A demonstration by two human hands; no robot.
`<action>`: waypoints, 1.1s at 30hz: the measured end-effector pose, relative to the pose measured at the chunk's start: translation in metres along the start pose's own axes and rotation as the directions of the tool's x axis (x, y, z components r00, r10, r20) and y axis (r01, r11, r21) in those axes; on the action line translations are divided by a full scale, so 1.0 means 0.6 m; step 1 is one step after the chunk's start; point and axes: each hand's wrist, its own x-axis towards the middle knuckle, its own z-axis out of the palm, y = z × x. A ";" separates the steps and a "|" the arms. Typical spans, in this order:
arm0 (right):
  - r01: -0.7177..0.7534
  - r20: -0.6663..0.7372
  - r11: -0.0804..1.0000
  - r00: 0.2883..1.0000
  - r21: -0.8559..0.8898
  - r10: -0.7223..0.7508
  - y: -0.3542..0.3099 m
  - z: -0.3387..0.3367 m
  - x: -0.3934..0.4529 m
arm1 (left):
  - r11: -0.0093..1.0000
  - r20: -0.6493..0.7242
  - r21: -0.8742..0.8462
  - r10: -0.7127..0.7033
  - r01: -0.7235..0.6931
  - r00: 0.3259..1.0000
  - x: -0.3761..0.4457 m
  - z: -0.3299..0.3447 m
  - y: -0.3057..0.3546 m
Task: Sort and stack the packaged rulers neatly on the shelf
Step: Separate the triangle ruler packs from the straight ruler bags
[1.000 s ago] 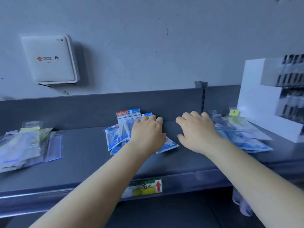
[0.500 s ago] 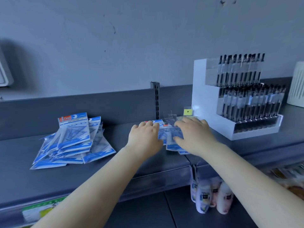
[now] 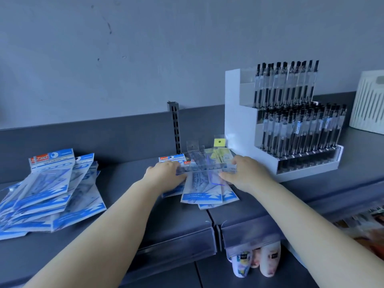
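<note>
Packaged rulers lie fanned on the grey shelf beside a white pen display. My left hand and right hand each pinch an end of one clear ruler pack held crosswise over them.

Both hands, left and right, around a clear ruler pack above a blue-packet pile.

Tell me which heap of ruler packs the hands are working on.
The smaller heap beside the white pen rack; left hand and right hand hold a clear pack above it. The bigger heap lies untouched.

Glossy plastic ruler packs, matt shelf
</note>
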 end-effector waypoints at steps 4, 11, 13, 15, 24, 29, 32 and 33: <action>-0.064 -0.021 0.996 0.998 0.064 0.065 0.002 0.002 0.003 | 0.999 -0.041 -0.038 0.006 -0.007 0.999 0.011 -0.003 -0.015; -0.133 -0.048 0.973 0.988 0.190 0.144 0.007 0.009 0.009 | 0.932 -0.017 -0.363 -0.004 -0.002 1.000 0.019 -0.009 -0.019; -0.117 -0.068 0.968 0.989 0.222 0.135 0.004 0.008 0.007 | 0.911 -0.047 -0.413 -0.004 -0.016 0.999 0.017 -0.013 -0.019; -0.106 -0.105 0.964 0.985 0.244 0.135 0.005 0.007 0.004 | 0.875 -0.068 -0.483 -0.007 -0.027 0.998 0.017 -0.017 -0.017; -0.023 -0.286 0.926 0.948 0.376 0.139 0.001 0.009 0.002 | 0.363 0.086 -0.924 -0.108 0.120 0.990 -0.007 -0.042 -0.020; 0.132 -0.386 0.818 0.915 0.561 0.117 -0.021 -0.003 -0.022 | 0.124 0.079 -0.987 -0.156 0.099 0.985 -0.036 -0.065 -0.033; 0.175 -0.407 0.779 0.907 0.602 0.110 -0.054 0.003 -0.038 | 0.050 0.075 -0.995 -0.145 0.083 0.987 -0.065 -0.075 -0.055; 0.189 -0.410 0.768 0.906 0.612 0.104 -0.068 0.007 -0.043 | 0.020 0.083 -0.996 -0.137 0.087 0.987 -0.075 -0.077 -0.068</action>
